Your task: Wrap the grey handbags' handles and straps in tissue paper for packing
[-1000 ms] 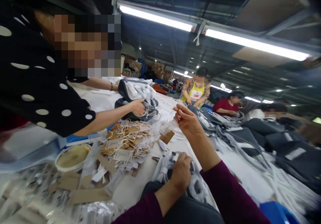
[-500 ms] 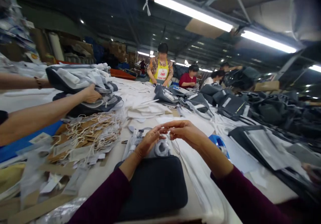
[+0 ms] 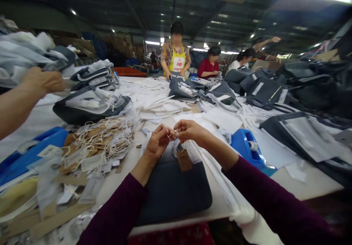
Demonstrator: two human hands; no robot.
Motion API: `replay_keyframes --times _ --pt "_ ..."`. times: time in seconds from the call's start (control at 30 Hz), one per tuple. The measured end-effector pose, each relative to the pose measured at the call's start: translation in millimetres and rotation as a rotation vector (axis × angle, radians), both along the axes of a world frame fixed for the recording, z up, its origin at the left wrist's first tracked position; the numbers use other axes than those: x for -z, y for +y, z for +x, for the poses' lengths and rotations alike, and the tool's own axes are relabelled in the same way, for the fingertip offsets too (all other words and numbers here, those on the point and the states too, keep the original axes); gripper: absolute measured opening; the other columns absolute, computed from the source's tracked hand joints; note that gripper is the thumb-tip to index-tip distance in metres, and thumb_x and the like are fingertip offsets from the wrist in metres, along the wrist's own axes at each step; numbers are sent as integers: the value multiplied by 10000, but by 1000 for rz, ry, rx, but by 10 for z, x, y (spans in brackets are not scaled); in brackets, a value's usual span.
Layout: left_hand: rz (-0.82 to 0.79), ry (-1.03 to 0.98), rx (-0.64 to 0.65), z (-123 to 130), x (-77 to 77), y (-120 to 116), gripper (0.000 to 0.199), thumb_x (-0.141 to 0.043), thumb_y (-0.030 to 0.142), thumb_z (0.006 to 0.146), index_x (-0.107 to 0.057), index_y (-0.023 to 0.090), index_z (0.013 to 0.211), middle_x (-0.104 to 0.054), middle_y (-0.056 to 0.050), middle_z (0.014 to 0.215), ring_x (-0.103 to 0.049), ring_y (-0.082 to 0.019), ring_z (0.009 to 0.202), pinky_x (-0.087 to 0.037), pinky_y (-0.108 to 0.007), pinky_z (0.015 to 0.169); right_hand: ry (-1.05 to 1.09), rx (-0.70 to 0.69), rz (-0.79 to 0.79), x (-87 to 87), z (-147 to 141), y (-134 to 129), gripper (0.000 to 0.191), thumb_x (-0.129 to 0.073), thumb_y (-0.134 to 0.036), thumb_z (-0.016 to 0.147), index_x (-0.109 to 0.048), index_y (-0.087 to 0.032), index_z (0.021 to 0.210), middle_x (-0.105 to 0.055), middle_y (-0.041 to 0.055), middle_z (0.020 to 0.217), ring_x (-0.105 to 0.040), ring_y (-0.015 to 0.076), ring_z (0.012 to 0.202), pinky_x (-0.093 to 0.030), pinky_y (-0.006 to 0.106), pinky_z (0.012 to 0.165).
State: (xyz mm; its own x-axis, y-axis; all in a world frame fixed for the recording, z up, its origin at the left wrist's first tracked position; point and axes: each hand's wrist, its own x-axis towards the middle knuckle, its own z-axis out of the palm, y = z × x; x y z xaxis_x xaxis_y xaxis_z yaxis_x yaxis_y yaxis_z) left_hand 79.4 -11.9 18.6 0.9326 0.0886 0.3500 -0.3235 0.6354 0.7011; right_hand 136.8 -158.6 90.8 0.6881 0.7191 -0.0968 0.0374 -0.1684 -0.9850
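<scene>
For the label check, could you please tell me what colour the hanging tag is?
Brown, like kraft card: the hanging tag, head view.

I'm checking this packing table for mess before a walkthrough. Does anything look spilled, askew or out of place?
Yes. The brown hang tags lie in a loose heap with their white strings tangled, left of the dark bag. Paper scraps and cardboard strips are scattered near the table's front left edge.
</scene>
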Motion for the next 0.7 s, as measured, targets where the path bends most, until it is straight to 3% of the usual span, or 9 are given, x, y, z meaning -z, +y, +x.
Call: replay_keyframes --times 0.2,0.4,0.5,0.6,0.7 --pt "-80 -15 26 6 -5 43 182 -619 268 862 -542 152 745 -682 -76 1067 -491 -53 514 -449 -247 616 -39 -21 32 91 34 -22 207 -669 -150 600 -568 -138 780 -572 -41 598 -527 92 525 -392 213 522" --pt "-142 8 1 -57 -123 16 134 -675 212 821 -584 142 750 -574 -83 1305 -589 -92 712 -465 -187 577 -96 50 54 221 -54 63 147 -614 -106 567 -558 -155 693 -539 -60 597 -476 84 559 -361 216 566" --pt "-165 50 -41 -54 -124 45 110 -684 199 814 -613 134 760 -526 -83 1369 -600 -92 732 -507 -192 601 -89 89 58 320 -76 147 223 -583 -71 533 -546 -172 728 -570 -52 662 -500 99 600 -363 217 569" --pt "-172 85 -49 -7 -79 83 131 -709 213 791 -624 131 734 -496 -69 1404 -641 -135 818 -571 -269 724 -11 127 71 346 -70 210 292 -587 -74 513 -518 -180 777 -632 -20 750 -573 136 684 -383 226 592" --pt "-205 105 -83 26 -58 104 123 -737 217 761 -650 136 730 -534 -76 1369 -637 -204 1020 -557 -293 867 68 135 125 282 -112 235 301 -688 -209 576 -473 -188 785 -635 -12 665 -585 141 643 -397 236 608"
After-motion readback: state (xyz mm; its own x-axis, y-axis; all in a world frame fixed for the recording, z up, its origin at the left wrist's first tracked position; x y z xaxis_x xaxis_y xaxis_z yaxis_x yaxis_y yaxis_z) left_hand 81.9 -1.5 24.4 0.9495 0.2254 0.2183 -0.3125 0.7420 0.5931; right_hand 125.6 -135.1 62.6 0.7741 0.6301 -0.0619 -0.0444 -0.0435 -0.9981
